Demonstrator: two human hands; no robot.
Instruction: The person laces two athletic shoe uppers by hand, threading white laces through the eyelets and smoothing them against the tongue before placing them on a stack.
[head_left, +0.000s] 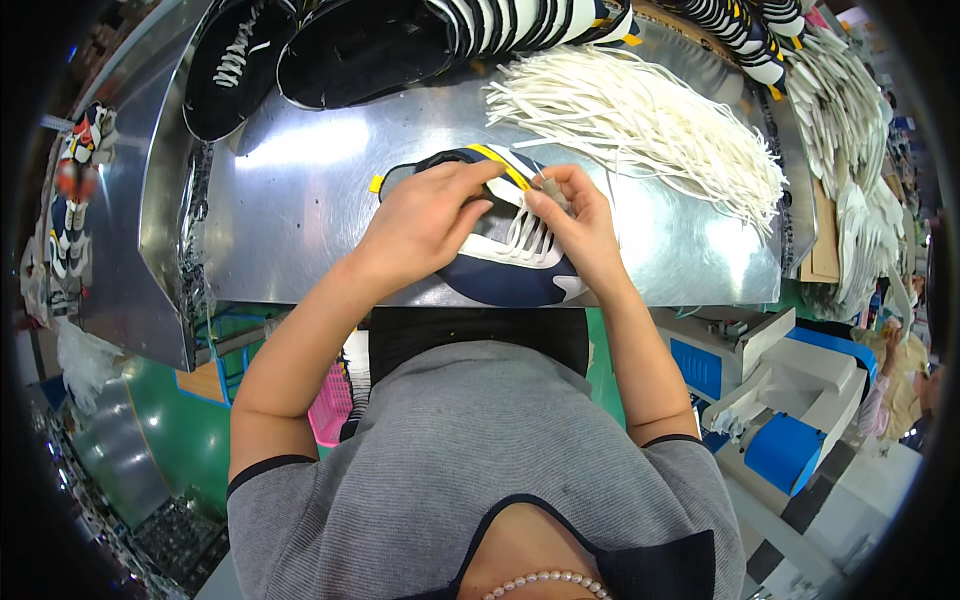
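A navy, white and yellow shoe upper (505, 284) lies on the metal table in front of me, its toe toward the right. White shoelace (530, 236) crosses part of its eyelet rows. My left hand (425, 220) lies over the opening, its curled fingers gripping the upper near the yellow-edged far eyelet row. My right hand (582, 222) pinches a small awl-like tool (552, 190) with a short greyish handle and a thin metal shaft beside that same row. The tool's tip is too small to make out.
A big bundle of white laces (640, 130) spreads across the table's far right. Nested shoe uppers (365, 55) line the far edge, beside a single black upper (228, 75). More white laces (850, 120) hang at the right. A blue and grey machine (780, 400) stands at lower right.
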